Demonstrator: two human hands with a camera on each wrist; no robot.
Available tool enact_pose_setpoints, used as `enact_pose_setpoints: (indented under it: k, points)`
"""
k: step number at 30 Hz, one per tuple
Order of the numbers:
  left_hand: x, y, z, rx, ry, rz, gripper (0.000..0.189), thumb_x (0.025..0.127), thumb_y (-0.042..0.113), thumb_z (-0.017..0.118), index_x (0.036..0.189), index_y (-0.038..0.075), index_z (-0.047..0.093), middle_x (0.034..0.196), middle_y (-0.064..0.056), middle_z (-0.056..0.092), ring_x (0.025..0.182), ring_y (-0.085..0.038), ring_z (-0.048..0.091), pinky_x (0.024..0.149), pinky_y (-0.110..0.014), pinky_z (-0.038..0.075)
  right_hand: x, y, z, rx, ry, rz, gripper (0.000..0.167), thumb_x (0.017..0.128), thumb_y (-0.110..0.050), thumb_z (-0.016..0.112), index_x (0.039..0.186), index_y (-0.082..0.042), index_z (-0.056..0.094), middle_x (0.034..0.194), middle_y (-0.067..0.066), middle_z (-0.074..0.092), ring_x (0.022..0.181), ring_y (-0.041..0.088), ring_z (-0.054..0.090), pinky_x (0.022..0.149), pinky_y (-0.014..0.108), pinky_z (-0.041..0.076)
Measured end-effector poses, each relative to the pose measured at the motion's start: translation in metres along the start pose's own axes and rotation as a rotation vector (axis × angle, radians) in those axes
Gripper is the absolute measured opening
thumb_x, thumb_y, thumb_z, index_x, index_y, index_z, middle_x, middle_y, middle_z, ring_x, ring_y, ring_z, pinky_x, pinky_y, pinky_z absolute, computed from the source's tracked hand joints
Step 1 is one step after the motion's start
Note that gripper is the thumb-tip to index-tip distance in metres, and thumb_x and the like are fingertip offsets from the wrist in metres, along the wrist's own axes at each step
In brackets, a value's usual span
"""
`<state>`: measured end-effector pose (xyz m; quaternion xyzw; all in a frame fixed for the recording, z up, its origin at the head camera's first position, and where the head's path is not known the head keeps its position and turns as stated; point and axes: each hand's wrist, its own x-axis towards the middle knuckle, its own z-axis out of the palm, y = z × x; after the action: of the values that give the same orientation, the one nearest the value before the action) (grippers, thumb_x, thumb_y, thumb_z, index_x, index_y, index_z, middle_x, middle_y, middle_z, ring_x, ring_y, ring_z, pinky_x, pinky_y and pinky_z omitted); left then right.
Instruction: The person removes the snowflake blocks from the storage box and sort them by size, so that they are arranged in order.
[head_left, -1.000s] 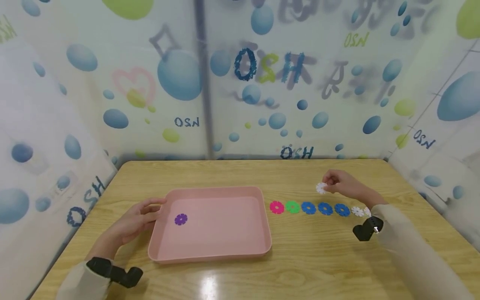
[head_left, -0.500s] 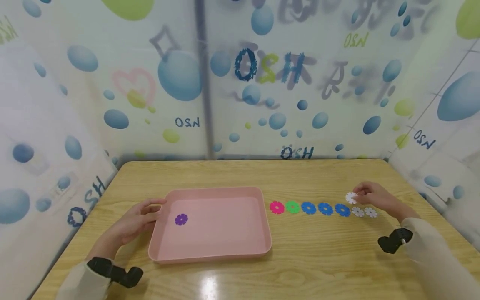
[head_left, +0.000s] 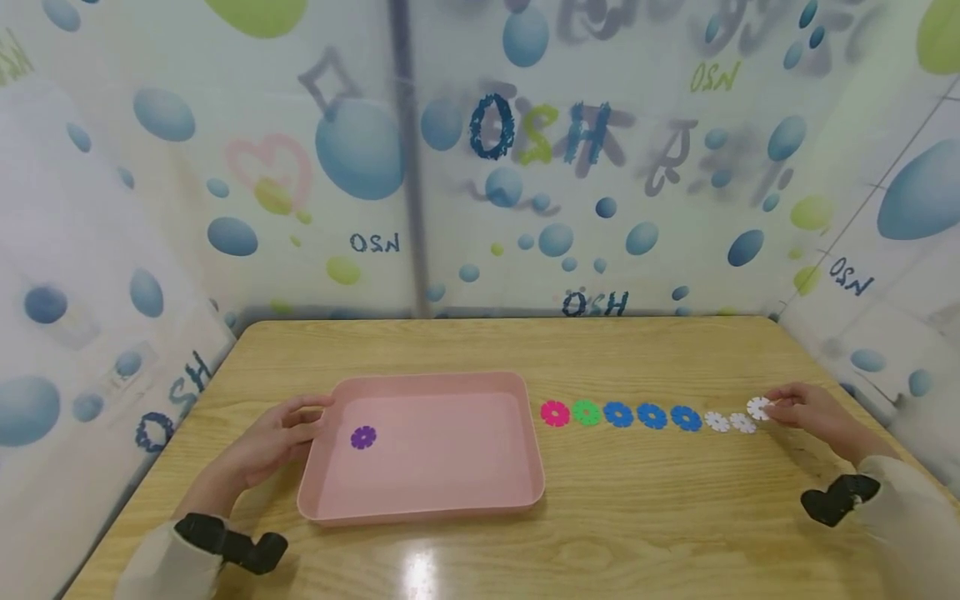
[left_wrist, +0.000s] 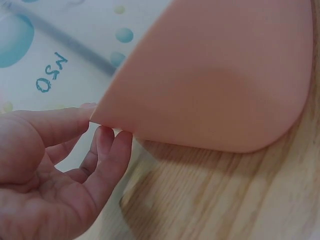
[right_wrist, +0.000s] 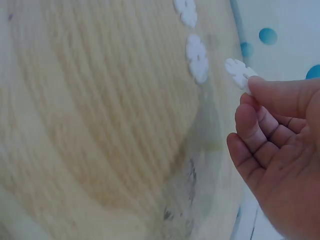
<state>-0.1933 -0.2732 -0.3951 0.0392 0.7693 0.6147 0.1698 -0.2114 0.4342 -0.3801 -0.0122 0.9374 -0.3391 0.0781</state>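
My right hand (head_left: 813,417) pinches a white flower-shaped plastic disc (head_left: 758,408) between thumb and fingertips, at the right end of a row of discs. The right wrist view shows this held disc (right_wrist: 238,71) tilted and apart from the white disc (right_wrist: 197,58) lying beside it. On the table, the row's right end has two white discs (head_left: 717,422). My left hand (head_left: 266,442) holds the left rim of a pink tray (head_left: 423,515). In the left wrist view its fingertips (left_wrist: 122,142) are against the tray's outer wall (left_wrist: 210,100). One purple disc (head_left: 363,437) lies inside the tray.
To the tray's right, the row starts with a pink disc (head_left: 555,413), then a green disc (head_left: 587,412) and three blue discs (head_left: 652,416). The wooden table (head_left: 637,525) ends at a patterned curtain (head_left: 480,208) behind and at both sides.
My right hand has carried the white disc rightward and nearer to me, from behind the blue discs to the row's right end. The left hand and tray stay put.
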Motion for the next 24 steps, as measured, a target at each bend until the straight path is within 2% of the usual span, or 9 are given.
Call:
enact_pose_setpoints:
  k: [4,8,15,24]
  points:
    - [0.000,0.000,-0.001,0.004,-0.001,-0.003,0.055,0.094,0.019,0.053,0.138,-0.003,0.028,0.135,-0.030,0.030,0.112,-0.027,0.049,0.092,-0.036,0.045,-0.003,0.015,-0.001,-0.011,0.007,0.018,0.046,0.092,-0.015,0.054,0.115,0.024,0.041,0.096,0.017,0.059,0.073,-0.001,0.050,0.064,0.025,0.051]
    - [-0.001,0.001,-0.001,0.005,-0.006,-0.002,0.054,0.095,0.018,0.052,0.138,-0.004,0.028,0.135,-0.031,0.029,0.113,-0.027,0.049,0.091,-0.036,0.046,-0.003,0.024,0.003,-0.012,0.051,0.055,0.046,0.092,-0.018,0.054,0.113,0.022,0.045,0.094,0.014,0.060,0.071,0.001,0.050,0.060,0.023,0.048]
    - [0.000,0.001,-0.001,-0.003,-0.010,-0.002,0.054,0.095,0.017,0.051,0.138,-0.005,0.028,0.134,-0.031,0.030,0.109,-0.024,0.051,0.090,-0.034,0.047,-0.005,0.025,0.009,-0.056,0.113,0.065,0.047,0.092,-0.022,0.055,0.112,0.020,0.049,0.098,0.023,0.058,0.072,0.002,0.047,0.058,0.019,0.044]
    - [-0.001,0.002,-0.002,0.009,0.000,-0.003,0.054,0.094,0.018,0.052,0.138,-0.004,0.029,0.134,-0.030,0.031,0.110,-0.025,0.051,0.089,-0.035,0.047,-0.003,0.026,0.011,-0.031,0.106,0.079,0.047,0.090,-0.023,0.057,0.110,0.019,0.049,0.092,0.020,0.059,0.073,0.008,0.049,0.057,0.021,0.045]
